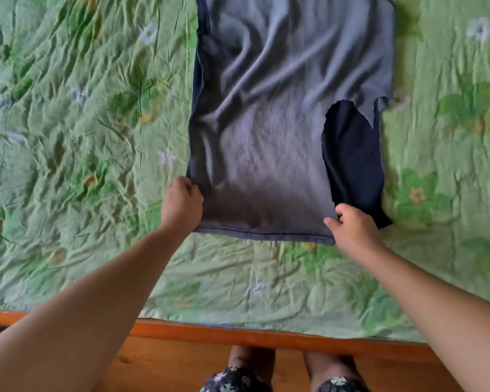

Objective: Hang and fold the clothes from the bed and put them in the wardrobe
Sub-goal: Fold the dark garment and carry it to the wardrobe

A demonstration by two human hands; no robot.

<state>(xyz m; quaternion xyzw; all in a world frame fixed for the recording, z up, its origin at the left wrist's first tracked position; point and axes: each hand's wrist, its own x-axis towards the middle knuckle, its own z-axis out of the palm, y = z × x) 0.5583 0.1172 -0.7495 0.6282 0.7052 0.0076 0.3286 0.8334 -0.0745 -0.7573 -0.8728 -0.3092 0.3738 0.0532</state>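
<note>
1. Head view: the left hand [181,203] was closed in a fist on the near left corner of a grey-blue garment [266,123], pinching the cloth just above the hem.
2. The right hand [351,229] gripped the near right corner of the same garment, thumb and fingers closed on the fabric by the hem.
3. The garment lay spread on the bed, its stitched hem nearest the person and its far end running out of the top of the frame. It was wrinkled across the middle.
4. On its right side a darker navy panel [351,159] showed, from the middle of the right edge down to the right hand; whether this was a folded-over sleeve or an inner layer I cannot tell.
5. Under it, a crumpled green floral bedcover [82,137] covered the bed on both sides of the garment.
6. The orange wooden bed frame [238,333] ran along the near edge, with the person's legs [289,369] just below it.
</note>
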